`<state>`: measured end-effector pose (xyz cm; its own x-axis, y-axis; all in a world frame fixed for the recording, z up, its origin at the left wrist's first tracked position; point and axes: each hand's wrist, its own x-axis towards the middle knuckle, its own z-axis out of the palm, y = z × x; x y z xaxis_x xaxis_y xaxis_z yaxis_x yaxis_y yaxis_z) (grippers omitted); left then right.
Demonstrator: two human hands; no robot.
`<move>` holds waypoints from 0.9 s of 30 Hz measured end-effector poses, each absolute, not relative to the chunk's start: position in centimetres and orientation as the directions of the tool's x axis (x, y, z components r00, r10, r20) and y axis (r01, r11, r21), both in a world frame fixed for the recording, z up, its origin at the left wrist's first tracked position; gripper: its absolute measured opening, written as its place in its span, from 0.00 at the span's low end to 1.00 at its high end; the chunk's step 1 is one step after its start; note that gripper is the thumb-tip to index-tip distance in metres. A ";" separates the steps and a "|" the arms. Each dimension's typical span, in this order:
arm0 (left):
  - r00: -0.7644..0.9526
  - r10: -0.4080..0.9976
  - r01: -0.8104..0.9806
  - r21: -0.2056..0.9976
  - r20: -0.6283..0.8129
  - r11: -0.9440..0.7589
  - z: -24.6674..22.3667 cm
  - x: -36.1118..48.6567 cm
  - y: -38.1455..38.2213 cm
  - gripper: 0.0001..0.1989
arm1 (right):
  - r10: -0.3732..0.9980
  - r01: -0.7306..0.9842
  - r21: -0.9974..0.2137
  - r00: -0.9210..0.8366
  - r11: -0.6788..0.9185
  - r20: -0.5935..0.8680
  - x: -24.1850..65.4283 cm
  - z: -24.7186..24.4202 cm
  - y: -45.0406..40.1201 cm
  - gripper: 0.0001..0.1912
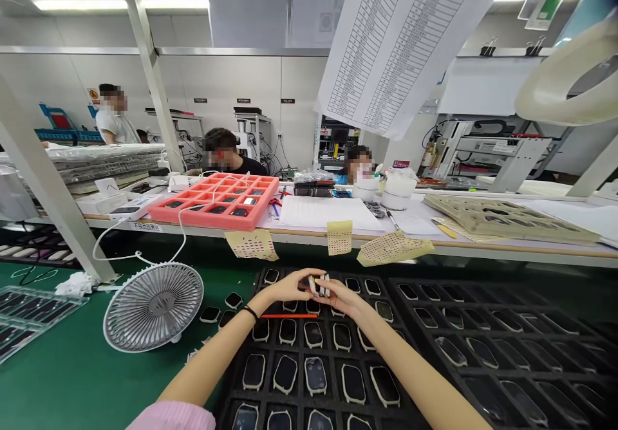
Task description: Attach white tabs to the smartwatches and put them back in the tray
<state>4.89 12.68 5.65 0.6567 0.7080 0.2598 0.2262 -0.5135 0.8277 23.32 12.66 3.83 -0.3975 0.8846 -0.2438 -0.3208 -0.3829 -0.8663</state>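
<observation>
My left hand [290, 286] and my right hand [340, 297] meet above the far part of a black compartment tray [269, 372]. Between their fingertips is a small white-framed part [319, 285] with a dark centre, partly hidden by my fingers. Its exact shape cannot be seen. Below my wrists, the tray's cells hold rounded rectangular dark pieces with pale rims [284, 374]. A thin orange strip [290, 315] lies across the tray under my left wrist.
A second black tray [463, 282] lies to the right, and a grey fan [153, 308] stands to the left on the green mat. Beyond, perforated beige sheets [251, 244] hang from the bench edge below a red foam tray [212, 201]. A co-worker [226, 153] sits behind the bench.
</observation>
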 end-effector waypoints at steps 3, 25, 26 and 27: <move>0.646 0.716 0.189 0.854 0.264 -0.485 5.8 5.8 12.9 0.31 | 0.899 -0.337 -0.871 -0.376 -0.357 -0.223 23.6 3.6 12.8 0.13; 0.530 0.799 0.604 0.536 0.283 -0.590 4.7 6.8 17.0 0.26 | 0.987 0.557 -0.817 -0.034 0.148 0.155 25.0 1.3 16.8 0.16; 0.535 0.798 0.614 0.521 0.278 -0.593 4.6 6.4 17.1 0.27 | 0.983 0.602 -0.780 -0.046 0.169 0.177 25.1 1.1 16.8 0.16; 0.536 0.798 0.625 0.506 0.275 -0.594 4.6 5.9 17.2 0.27 | 0.978 0.641 -0.744 -0.060 0.191 0.199 25.2 1.0 16.6 0.15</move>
